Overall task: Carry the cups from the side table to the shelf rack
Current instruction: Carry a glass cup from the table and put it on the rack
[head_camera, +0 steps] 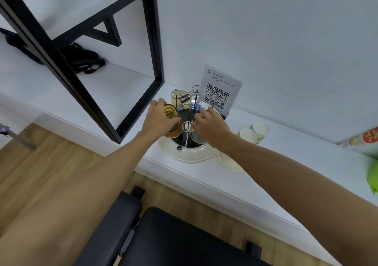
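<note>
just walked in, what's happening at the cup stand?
A person is reaching into the wire cup stand on the white ledge with both hands. The left hand is wrapped around an amber glass cup; the right hand is closing on a clear glass cup. Another amber cup hangs at the stand's back. The black-framed shelf rack stands just left.

White surface [255, 175] runs along the wall. Directly on it: a round white tray [190, 155] carrying a wire cup stand [191, 110]; a QR-code sign [219, 89] upright behind the tray, against the wall; two paper cups [254, 131] lying on their sides to the right of the tray; a paper plate [229, 163] just beside the tray's near-right edge; a green item [373, 178] at the frame's right edge, not identifiable. The black-framed shelf rack [114, 85] stands to the left; a black strap [81, 59] lies on its white shelf.
</note>
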